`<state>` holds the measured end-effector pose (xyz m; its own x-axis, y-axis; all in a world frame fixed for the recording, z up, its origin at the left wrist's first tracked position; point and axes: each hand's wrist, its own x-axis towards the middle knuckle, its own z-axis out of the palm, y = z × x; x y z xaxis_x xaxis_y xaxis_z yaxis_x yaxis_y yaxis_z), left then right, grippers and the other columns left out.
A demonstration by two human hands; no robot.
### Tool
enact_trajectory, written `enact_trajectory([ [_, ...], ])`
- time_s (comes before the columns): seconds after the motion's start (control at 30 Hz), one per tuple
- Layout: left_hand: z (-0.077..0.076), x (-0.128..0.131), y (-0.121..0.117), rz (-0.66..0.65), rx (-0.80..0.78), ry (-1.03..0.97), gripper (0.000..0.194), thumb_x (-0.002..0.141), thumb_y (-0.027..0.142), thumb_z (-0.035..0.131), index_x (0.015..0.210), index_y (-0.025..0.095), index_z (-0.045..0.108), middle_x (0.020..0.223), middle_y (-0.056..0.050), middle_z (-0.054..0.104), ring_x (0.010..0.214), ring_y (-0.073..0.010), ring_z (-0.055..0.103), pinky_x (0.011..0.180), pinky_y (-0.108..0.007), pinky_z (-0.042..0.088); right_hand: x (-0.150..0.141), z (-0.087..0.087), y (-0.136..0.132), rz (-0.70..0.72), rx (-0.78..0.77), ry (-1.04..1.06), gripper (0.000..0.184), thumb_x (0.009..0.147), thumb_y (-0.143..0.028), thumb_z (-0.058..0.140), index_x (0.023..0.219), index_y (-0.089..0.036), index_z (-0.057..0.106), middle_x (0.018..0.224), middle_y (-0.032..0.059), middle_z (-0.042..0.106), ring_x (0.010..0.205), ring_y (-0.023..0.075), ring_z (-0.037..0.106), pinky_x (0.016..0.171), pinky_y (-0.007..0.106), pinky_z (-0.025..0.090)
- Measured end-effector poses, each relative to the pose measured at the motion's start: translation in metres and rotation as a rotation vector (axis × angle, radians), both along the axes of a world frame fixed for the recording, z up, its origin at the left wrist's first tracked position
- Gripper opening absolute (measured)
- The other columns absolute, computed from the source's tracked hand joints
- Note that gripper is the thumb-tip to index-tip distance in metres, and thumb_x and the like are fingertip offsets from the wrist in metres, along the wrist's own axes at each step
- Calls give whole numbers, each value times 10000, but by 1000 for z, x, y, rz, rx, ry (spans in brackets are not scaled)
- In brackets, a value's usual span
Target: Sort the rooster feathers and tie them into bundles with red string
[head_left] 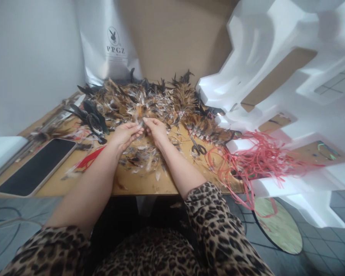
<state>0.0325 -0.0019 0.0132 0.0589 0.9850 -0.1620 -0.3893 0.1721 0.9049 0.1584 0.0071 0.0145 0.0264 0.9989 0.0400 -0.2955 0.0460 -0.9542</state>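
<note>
Fingertips pinched, my left hand (pixel 126 134) and my right hand (pixel 155 130) meet over the middle of the table. Between them stands a small brown feather (pixel 139 111), its lower end hidden by my fingers; both hands seem to grip it. Just beyond lies a wide heap of brown, white and black feathers (pixel 117 99). Loose feather scraps (pixel 143 157) are scattered on the tabletop below my wrists. To the right of my right hand rest black-handled scissors (pixel 197 147). A bunch of dark feathers (pixel 90 119) lies to the left.
A phone (pixel 37 166) lies at the left front of the wooden table (pixel 140 186). Red strips (pixel 255 157) tangle over white foam packing (pixel 276 188) on the right. A white printed bag (pixel 109 42) stands behind, and a round stool (pixel 278 226) is below right.
</note>
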Motion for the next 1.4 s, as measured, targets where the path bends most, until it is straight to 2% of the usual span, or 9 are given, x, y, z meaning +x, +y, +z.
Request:
enact_trajectory([
  [0.17, -3, -1, 1, -15, 41, 11, 115, 625, 83, 714, 717, 77, 646, 603, -53, 650, 526, -65, 603, 515, -118, 473, 0, -1, 0, 85, -7, -10, 253, 595, -353, 723, 666, -151, 587, 456, -73, 489, 412, 30, 379, 409, 161, 268],
  [0.37, -7, -1, 3, -84, 45, 38, 162, 620, 115, 721, 770, 66, 682, 648, -68, 668, 552, -70, 610, 535, -131, 480, -2, -2, 1, 50, 1, 26, 253, 549, -312, 728, 612, -152, 544, 477, -84, 507, 449, 31, 407, 473, 168, 321],
  [0.7, -7, -8, 3, -61, 29, 48, 121, 628, 117, 711, 735, 70, 681, 641, -66, 667, 530, -67, 598, 512, -132, 476, 0, -7, 6, 102, 18, -83, 223, 599, -330, 706, 686, -150, 606, 532, -59, 540, 482, 51, 429, 510, 193, 341],
  [0.8, -6, -12, 6, 57, 38, -21, 76, 648, 101, 689, 716, 82, 661, 644, -58, 663, 531, -61, 588, 498, -128, 461, 11, -6, 10, 39, 137, -264, 188, 680, -311, 650, 774, -148, 643, 638, -29, 592, 554, 69, 471, 593, 215, 394],
  [0.9, -6, -15, 10, 152, 28, -84, 27, 673, 88, 659, 666, 84, 634, 620, -47, 644, 507, -48, 562, 485, -124, 442, 24, -5, 13, -53, 332, -671, 116, 723, -233, 607, 777, -150, 668, 759, 8, 612, 700, 107, 528, 724, 247, 415],
  [1.0, -7, -16, 13, 174, 20, -109, 42, 674, 89, 661, 654, 83, 625, 620, -45, 636, 503, -45, 554, 480, -124, 433, 33, -2, 11, -55, 489, -1080, 167, 776, -210, 550, 864, -192, 690, 870, 30, 590, 837, 145, 524, 787, 271, 395],
  [1.1, -9, -15, 13, 161, 34, -119, 53, 668, 95, 669, 649, 80, 621, 621, -47, 637, 502, -46, 554, 472, -124, 425, 36, 3, 6, -12, 574, -1359, 266, 841, -200, 459, 982, -231, 681, 960, 61, 564, 935, 183, 482, 822, 300, 363],
  [1.27, -10, -11, 11, 128, 27, -125, 76, 648, 99, 687, 670, 85, 615, 619, -47, 643, 499, -51, 556, 459, -126, 418, 32, 8, 1, 5, 607, -1589, 352, 879, -198, 403, 1148, -288, 611, 1065, 93, 522, 996, 226, 412, 832, 347, 310],
  [1.4, -11, -10, 10, 95, 23, -117, 82, 642, 97, 688, 679, 87, 615, 633, -54, 653, 495, -56, 558, 448, -130, 416, 25, 7, 1, 1, 648, -1629, 299, 889, -234, 401, 1021, -257, 668, 1057, 96, 521, 1009, 232, 396, 852, 371, 290],
])
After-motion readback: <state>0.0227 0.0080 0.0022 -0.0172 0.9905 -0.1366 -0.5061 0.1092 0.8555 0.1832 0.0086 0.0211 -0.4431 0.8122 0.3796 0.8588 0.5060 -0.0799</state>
